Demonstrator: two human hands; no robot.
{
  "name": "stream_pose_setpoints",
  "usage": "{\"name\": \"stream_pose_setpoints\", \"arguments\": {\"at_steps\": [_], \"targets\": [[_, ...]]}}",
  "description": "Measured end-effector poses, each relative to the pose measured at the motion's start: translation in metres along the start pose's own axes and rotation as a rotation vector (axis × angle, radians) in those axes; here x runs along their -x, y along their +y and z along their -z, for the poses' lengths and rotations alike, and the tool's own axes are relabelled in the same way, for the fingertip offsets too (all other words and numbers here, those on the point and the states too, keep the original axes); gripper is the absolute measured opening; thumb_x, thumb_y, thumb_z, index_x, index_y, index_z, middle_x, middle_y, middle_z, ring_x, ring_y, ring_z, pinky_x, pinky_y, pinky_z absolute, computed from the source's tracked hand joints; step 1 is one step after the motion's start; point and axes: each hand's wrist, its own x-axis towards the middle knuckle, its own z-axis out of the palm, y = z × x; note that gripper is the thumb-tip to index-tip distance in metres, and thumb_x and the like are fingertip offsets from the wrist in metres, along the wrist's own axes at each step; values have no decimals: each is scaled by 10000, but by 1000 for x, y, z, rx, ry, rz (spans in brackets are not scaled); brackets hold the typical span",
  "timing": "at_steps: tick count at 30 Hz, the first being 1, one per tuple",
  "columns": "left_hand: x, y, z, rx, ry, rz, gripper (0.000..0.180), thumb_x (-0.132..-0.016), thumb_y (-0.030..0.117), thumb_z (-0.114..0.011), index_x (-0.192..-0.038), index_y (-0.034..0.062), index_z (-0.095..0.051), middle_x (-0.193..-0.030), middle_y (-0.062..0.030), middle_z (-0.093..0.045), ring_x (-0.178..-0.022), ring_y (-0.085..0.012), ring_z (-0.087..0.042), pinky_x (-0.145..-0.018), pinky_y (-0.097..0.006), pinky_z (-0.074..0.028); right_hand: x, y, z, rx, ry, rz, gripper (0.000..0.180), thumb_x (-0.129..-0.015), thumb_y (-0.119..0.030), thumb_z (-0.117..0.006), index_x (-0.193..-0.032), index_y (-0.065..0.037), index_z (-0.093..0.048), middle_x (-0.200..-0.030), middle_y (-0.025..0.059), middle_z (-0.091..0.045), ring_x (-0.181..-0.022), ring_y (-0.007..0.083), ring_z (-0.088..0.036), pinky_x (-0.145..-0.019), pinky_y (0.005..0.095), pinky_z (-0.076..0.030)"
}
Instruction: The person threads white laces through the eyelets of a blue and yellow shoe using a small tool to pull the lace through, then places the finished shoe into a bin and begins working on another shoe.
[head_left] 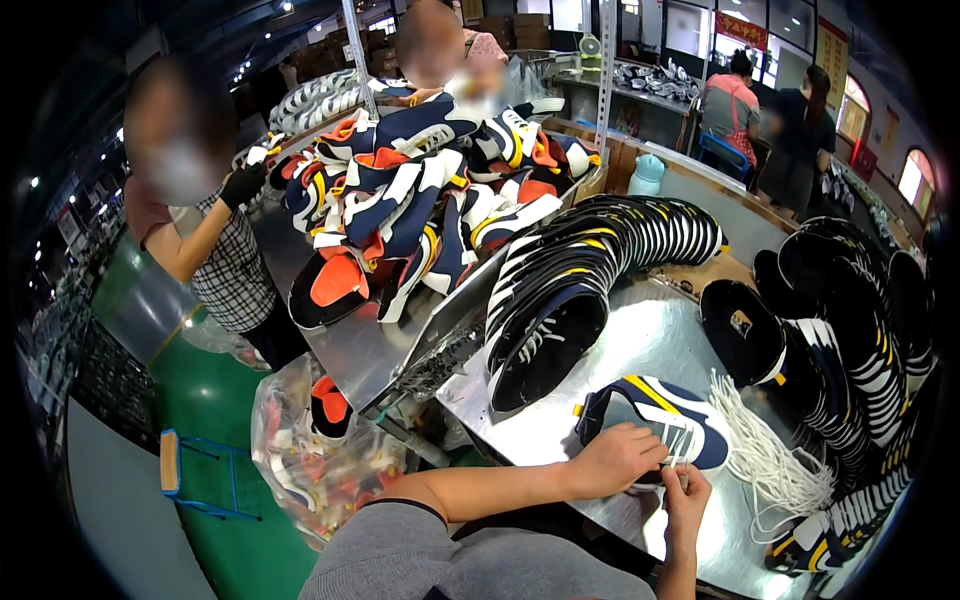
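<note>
Resting the curled left hand (622, 458), grip unclear, on the shoe upper (665, 398), just left of the white lace bundle (765, 458) on the desk (640, 330); apparently pinching a lace (679, 443) with the right hand (687, 495). Draw evenly, without twisting.

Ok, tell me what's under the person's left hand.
Beneath the left hand is part of a navy, white and yellow shoe upper, with white lacing visible just past the fingers. Whatever the palm and curled fingers cover cannot be seen.
</note>
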Motion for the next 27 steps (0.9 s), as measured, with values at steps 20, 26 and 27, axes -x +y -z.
{"name": "stream_pose_setpoints", "arguments": {"at_steps": [20,26,27], "targets": [[-13,4,-4,0,166,41,177,-797,139,-715,-904,76,-589,-765,-73,-554,-748,-270,-589,-665,-389,-457,62,17,7,900,-244,397,162,-827,-183,-762,-945,-74,-747,-559,81,-587,-484,183,-591,-513,315,-449],[-11,14,8,-29,196,-18,149,-796,130,-682,-901,71,-595,-770,-69,-572,-757,-255,-607,-647,-375,-466,51,1,18,276,-106,200,172,-947,-120,-627,-893,32,-689,-609,0,-589,-513,14,-438,-479,193,-337],[-10,17,9,-37,174,-33,138,-798,130,-669,-899,70,-596,-777,-69,-578,-768,-252,-614,-649,-370,-474,43,-7,17,200,13,200,214,-969,-152,-600,-929,34,-698,-624,10,-610,-497,16,-431,-470,193,-332]]}}
